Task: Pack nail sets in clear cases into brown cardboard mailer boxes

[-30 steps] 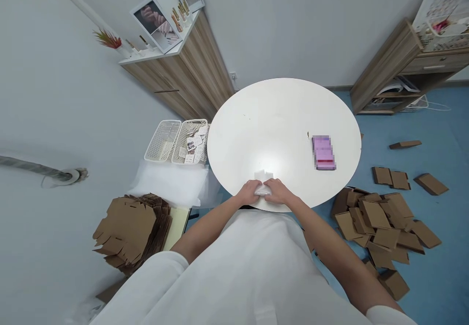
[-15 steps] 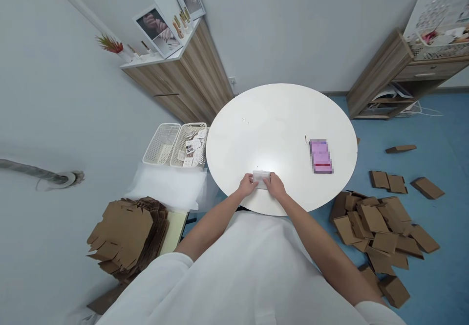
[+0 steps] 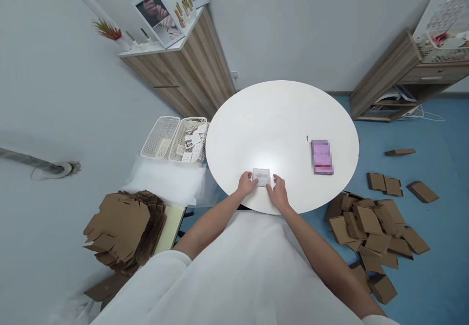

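Observation:
A small whitish wrapped packet lies near the front edge of the round white table. My left hand grips its left side, with the thumb on the lower left corner. At the packet's right, my right hand has its thumb and fingers spread apart, the thumb close to the lower right corner. Farther right on the tabletop is a pixelated pink and purple item.
Two white baskets stand left of the table, above translucent sheets. Flat cardboard is stacked at lower left. Brown boxes are piled on the floor at right. Cabinets stand at the far left and right.
My right hand has opened and moved slightly right, off the packet's right side. More of the packet's face shows. The camera view has shifted a little.

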A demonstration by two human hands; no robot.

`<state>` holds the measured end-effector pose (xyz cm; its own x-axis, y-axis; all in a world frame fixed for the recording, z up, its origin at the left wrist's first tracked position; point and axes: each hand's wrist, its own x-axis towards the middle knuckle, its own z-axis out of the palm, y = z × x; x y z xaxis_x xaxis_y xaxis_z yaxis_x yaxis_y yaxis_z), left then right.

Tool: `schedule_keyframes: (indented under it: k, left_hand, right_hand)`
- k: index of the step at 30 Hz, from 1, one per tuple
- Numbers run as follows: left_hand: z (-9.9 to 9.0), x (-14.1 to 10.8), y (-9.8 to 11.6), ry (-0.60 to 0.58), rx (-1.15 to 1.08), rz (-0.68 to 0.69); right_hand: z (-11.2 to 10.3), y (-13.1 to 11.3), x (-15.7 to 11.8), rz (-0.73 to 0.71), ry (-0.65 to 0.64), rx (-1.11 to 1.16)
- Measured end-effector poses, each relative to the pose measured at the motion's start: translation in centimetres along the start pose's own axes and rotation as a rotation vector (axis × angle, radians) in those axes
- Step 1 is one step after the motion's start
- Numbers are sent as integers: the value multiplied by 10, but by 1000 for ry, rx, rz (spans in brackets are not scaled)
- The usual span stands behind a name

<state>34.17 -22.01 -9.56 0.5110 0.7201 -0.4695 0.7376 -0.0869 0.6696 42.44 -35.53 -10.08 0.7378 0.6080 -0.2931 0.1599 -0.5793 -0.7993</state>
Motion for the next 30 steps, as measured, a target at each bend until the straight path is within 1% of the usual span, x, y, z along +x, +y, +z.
schedule_keyframes:
  k: [3, 6, 8, 13, 17, 21, 24, 27, 30]
  left_hand:
    - [-4, -6, -3, 8, 0, -89]
    - [-8, -12, -10, -19, -46, -211]
    - [-10, -14, -13, -36, -93, -253]
    - [-9, -9, -14, -74, -180, -249]
    - [-7, -4, -10, -122, -164, -209]
    - [-10, -1, -8, -149, -115, -137]
    - [-18, 4, -10, -171, -129, -94]
    - [-34, 15, -15, -156, -181, -71]
    - [-57, 30, -25, -103, -243, -44]
  right_hand:
    - [-6, 1, -3, 82, -54, 57]
    - [-9, 4, -4, 148, -90, 106]
    - [-11, 5, -4, 174, -107, 125]
    - [-16, -2, 4, 257, -135, 123]
    - [-15, -11, 13, 262, -141, 81]
    - [-5, -21, 20, 236, -141, -35]
    - [6, -32, 24, 252, -137, -59]
    - [21, -49, 31, 283, -160, -7]
    - [43, -70, 43, 308, -189, 45]
